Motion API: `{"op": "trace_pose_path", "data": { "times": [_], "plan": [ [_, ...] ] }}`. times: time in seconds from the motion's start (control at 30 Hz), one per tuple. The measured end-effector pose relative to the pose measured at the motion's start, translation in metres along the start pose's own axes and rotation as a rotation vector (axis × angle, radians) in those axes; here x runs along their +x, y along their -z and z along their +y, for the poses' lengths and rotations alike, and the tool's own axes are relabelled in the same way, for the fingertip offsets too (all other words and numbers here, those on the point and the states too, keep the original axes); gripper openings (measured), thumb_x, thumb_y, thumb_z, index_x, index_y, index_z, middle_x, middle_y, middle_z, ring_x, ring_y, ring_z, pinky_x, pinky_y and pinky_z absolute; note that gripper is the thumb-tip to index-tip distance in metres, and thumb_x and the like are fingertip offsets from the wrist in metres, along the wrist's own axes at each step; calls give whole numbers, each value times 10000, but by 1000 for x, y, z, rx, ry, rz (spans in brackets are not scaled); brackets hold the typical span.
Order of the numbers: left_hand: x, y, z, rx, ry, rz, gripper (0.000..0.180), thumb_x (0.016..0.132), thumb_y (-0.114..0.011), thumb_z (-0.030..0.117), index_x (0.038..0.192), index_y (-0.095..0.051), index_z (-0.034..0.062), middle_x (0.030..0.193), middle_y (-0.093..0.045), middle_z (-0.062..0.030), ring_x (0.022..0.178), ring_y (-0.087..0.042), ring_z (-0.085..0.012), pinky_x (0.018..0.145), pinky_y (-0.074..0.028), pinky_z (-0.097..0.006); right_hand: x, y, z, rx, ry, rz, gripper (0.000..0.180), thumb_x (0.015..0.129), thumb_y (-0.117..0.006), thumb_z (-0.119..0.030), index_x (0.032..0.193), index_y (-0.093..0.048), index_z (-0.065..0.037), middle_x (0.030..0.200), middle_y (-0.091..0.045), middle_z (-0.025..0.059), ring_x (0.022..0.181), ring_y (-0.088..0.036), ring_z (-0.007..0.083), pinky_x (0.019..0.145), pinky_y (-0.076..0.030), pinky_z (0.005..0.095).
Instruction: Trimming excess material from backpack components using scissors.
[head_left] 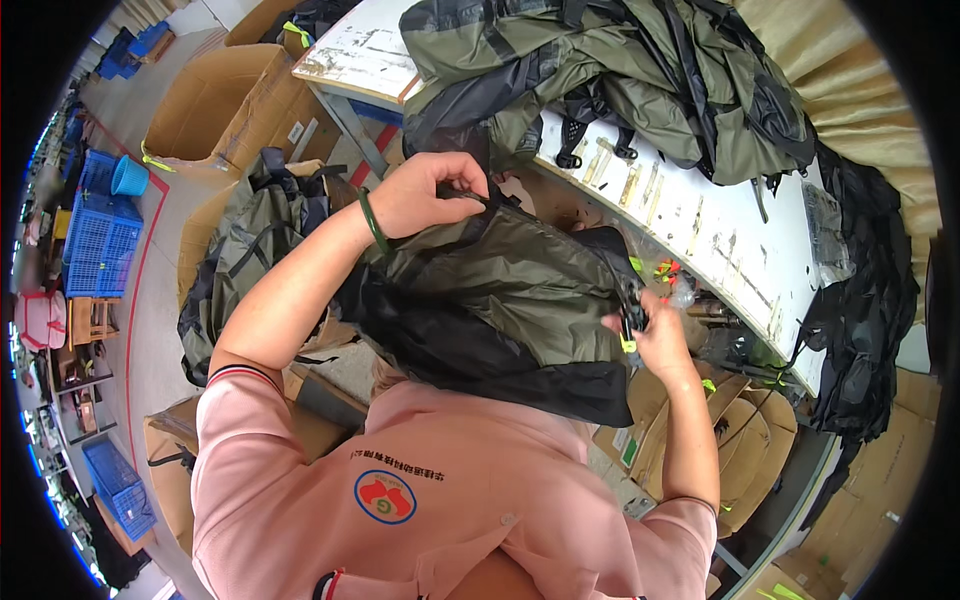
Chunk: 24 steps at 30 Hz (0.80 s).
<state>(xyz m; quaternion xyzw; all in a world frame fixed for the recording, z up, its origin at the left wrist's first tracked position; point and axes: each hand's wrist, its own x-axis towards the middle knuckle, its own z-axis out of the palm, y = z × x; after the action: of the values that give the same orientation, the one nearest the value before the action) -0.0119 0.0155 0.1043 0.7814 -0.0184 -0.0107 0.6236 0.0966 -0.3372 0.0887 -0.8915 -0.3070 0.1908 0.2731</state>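
Note:
I hold an olive-green and black backpack (500,290) up in front of my chest, between both hands. My left hand (425,195), with a green bangle on its wrist, pinches the bag's upper black edge. My right hand (655,340) is closed on a black strap or buckle at the bag's right side, beside a small yellow-green tag (628,345). The bag's black lower part hangs over my pink shirt (430,490).
A scuffed white worktable (720,230) carries a pile of olive and black bags (620,70). An open cardboard box (215,100) and a bag-filled box (250,240) stand at left, near blue crates (100,240). Black bags (865,300) hang at right, above flattened cartons (745,430).

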Motion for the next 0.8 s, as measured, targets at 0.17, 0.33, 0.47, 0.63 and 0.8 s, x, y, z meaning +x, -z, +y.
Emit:
{"op": "trace_pose_path", "data": {
  "times": [0.17, 0.33, 0.47, 0.63, 0.8],
  "plan": [
    [5, -15, 6, 41, -99, -14, 213, 780, -665, 3, 975, -585, 32, 929, -591, 7, 852, -528, -68, 809, -431, -222, -16, 7, -2, -180, 110, 43, 485, 591, -857, -364, 774, -544, -42, 616, -589, 66, 607, -591, 277, 609, -461, 375],
    [4, -32, 11, 97, -129, -47, 290, 782, -660, -5, 1044, -541, 35, 914, -558, -1, 849, -525, -79, 800, -432, -225, 2, 11, -29, -204, 210, 59, 500, 590, -835, -423, 776, -546, -59, 615, -556, 50, 611, -556, 245, 677, -409, 353],
    [1, -40, 16, 103, -126, -54, 316, 778, -661, -12, 1061, -528, 32, 905, -556, -9, 844, -526, -82, 792, -435, -229, 19, 11, -51, -269, 315, 41, 517, 591, -820, -465, 771, -546, -65, 638, -541, 54, 636, -544, 245, 688, -372, 345],
    [-3, -43, 18, 97, -130, -67, 320, 771, -668, -1, 1057, -529, 35, 888, -557, -24, 836, -537, -108, 787, -442, -243, 30, 3, -59, -285, 336, 13, 530, 586, -814, -484, 759, -544, -62, 635, -541, 50, 664, -551, 254, 680, -361, 348],
    [-6, -43, 19, 103, -137, -52, 327, 750, -665, -7, 1041, -525, 46, 875, -554, -27, 812, -544, -115, 762, -445, -249, 31, 2, -63, -256, 395, -2, 526, 580, -812, -490, 743, -548, -65, 616, -530, 56, 654, -544, 252, 671, -358, 351]
  ]
}}
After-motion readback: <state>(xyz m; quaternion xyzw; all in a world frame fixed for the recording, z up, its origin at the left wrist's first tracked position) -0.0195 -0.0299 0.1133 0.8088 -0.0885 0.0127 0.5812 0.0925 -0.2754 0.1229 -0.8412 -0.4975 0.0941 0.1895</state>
